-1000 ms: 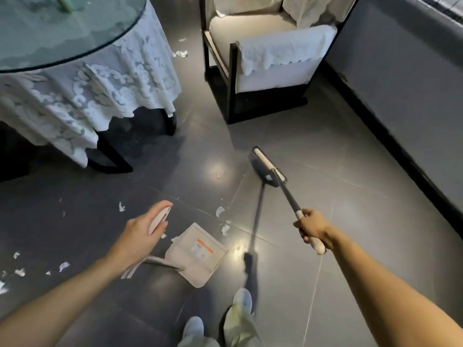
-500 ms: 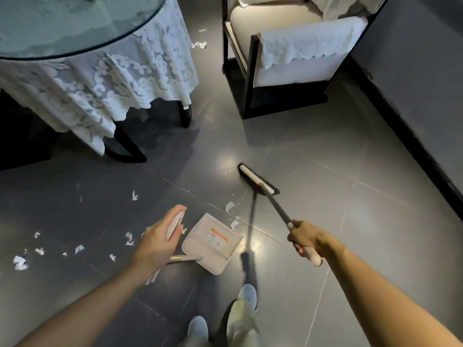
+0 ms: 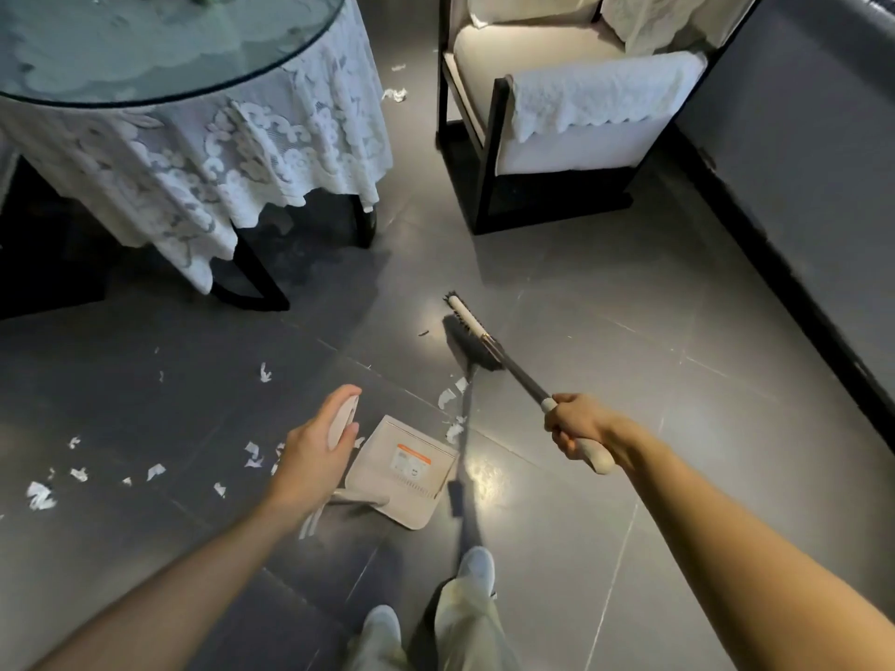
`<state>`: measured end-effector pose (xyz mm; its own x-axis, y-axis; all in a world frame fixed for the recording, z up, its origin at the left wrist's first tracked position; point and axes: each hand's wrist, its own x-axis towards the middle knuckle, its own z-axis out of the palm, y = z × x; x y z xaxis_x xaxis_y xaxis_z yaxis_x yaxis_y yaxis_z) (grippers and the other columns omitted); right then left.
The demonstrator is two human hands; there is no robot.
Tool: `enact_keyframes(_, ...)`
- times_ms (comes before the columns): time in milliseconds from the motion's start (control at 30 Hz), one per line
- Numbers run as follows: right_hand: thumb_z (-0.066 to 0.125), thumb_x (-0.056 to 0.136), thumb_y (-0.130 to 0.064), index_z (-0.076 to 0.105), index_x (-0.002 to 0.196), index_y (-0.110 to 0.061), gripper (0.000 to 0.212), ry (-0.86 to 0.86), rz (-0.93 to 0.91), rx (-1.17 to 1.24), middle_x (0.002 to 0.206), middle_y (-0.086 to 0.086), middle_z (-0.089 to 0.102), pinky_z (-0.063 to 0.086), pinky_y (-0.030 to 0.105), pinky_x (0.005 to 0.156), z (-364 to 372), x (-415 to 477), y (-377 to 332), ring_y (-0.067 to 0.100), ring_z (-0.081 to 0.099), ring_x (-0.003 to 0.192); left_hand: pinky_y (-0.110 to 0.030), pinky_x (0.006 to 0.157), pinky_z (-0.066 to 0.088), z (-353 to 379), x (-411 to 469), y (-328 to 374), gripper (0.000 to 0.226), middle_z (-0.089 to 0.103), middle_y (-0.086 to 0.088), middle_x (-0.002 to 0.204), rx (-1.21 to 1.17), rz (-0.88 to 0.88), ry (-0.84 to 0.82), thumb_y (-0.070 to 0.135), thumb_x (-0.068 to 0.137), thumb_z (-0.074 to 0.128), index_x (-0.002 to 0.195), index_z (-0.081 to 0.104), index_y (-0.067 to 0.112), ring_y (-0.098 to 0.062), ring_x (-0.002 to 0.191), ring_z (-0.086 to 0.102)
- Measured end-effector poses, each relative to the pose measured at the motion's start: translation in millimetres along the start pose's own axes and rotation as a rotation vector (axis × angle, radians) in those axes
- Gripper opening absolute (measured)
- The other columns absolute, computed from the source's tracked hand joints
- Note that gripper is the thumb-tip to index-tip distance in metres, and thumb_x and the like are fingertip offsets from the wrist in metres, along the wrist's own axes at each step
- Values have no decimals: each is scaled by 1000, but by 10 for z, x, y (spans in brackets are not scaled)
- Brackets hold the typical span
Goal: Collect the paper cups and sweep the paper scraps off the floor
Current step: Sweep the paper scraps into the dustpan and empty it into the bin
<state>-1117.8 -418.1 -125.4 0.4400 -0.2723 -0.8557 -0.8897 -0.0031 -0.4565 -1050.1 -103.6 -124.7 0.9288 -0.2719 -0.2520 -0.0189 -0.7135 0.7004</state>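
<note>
My right hand [image 3: 576,426] grips the cream end of a long broom handle [image 3: 523,380]. The broom head [image 3: 472,336], with dark bristles, is on the grey floor ahead of me. My left hand [image 3: 315,452] holds the top of the upright handle of a cream dustpan [image 3: 411,472], whose pan lies flat on the floor between my hands. Several white paper scraps [image 3: 448,397] lie between the broom head and the pan's mouth. More paper scraps [image 3: 41,496] are scattered on the floor to the left. No paper cup shows.
A round glass-topped table [image 3: 145,55] with a white lace cloth stands at the upper left. A dark-framed armchair [image 3: 557,113] with white cushions stands ahead, with scraps [image 3: 394,94] on the floor beside it. A grey wall [image 3: 799,162] runs along the right. My shoes [image 3: 477,566] are at the bottom.
The broom head has been drawn back toward the dustpan across the floor. My left hand keeps the dustpan in about the same spot.
</note>
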Motion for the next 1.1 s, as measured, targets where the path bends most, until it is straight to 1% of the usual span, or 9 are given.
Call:
enact_keyframes(100,45,94,-3,56,106,-4,17,10,-19,-114,55,6,51,40,16,36,-72,276,-206,9,44,31,-26,61,40,-29,139,3,36,60,-3,78,3,-33,6,20,94,54,124,51,40,-16,64,55)
enact_keyframes(400,41,96,-2,44,135,-5,39,-33,-111,-495,73,9,54,40,19,36,81,775,-477,13,46,48,-13,61,32,-21,234,-21,35,51,13,71,64,-16,80,15,93,55,125,55,28,4,60,50)
enact_keyframes(533,36,95,1,43,139,-10,46,-37,-93,-501,80,4,51,34,14,36,163,525,-239,10,44,54,-21,66,33,-7,239,0,36,56,5,77,69,-26,39,18,94,53,128,53,32,-16,68,49)
enact_keyframes(633,35,92,8,38,141,-10,53,-102,-8,-425,70,8,50,36,14,36,228,216,-9,7,47,39,-27,68,38,-28,271,-7,36,60,-7,88,31,-20,-6,20,96,51,129,50,35,-30,79,57)
enact_keyframes(700,38,90,9,37,141,-8,54,-149,17,-464,66,8,49,42,19,47,317,-13,111,10,48,44,-33,70,42,-16,275,-27,37,60,-14,90,48,-8,-36,22,97,49,129,47,38,-35,77,57)
enact_keyframes(833,47,90,0,41,138,-10,50,-191,47,-456,89,12,57,50,30,79,724,-499,341,20,52,73,-32,58,46,-7,194,-76,35,57,-21,87,38,21,-75,24,98,46,129,45,41,-27,57,49)
enact_keyframes(900,49,90,-6,48,129,-10,39,-188,88,-402,92,11,58,51,32,85,984,-750,466,20,53,78,-29,54,44,-23,111,-125,35,56,-21,86,57,53,-102,26,98,46,129,45,41,-30,59,53)
enact_keyframes(1033,44,88,-3,55,97,-7,15,-219,161,-186,58,5,47,39,24,53,1125,-1152,609,13,41,47,-37,62,47,-47,-52,-182,36,57,-21,85,62,95,-133,26,98,47,131,44,40,-43,73,58)
enact_keyframes(1100,42,88,2,55,109,-7,26,-217,192,-29,51,4,42,32,17,38,1021,-1271,663,9,35,38,-37,62,47,-55,-139,-206,35,55,-18,82,68,103,-142,26,98,46,129,43,40,-41,72,58)
